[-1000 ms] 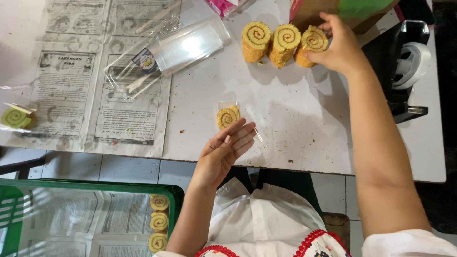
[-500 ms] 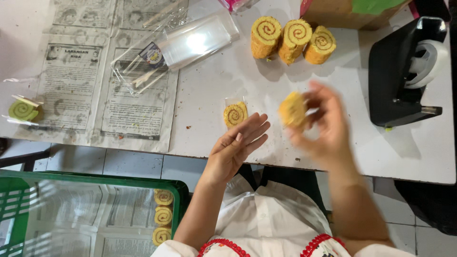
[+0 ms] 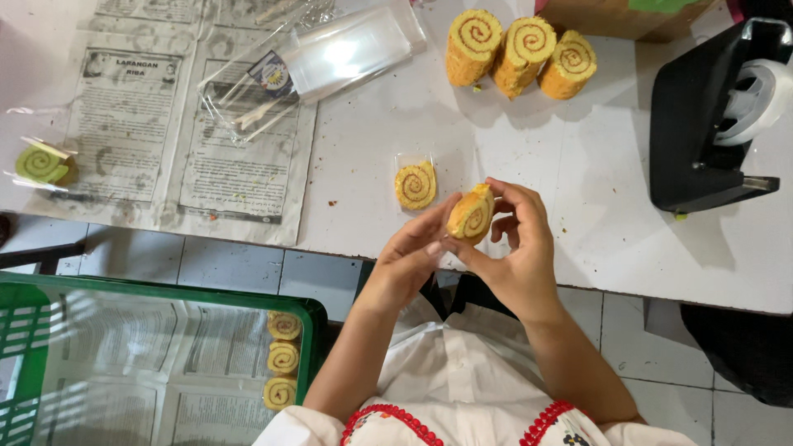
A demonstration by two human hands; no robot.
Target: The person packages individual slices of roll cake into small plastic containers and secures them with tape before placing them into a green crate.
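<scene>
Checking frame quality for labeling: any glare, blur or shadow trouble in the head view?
Head view: glare whitens the clear plastic bags; both hands, left hand and right hand, and the held roll cake slice are sharp; soft shadows under the three slices and tape dispenser.

Swiss-roll slice (image 3: pixel 472 214): round, yellow sponge with a reddish-brown spiral of filling, golden crust at the rim. It was unwrapped and held tilted above the table edge, pinched in the fingertips of the right hand (image 3: pixel 516 248), with the fingertips of the left hand (image 3: pixel 410 260) touching its lower left side. Its spiral face was turned up towards the camera and slightly to the left.
</scene>
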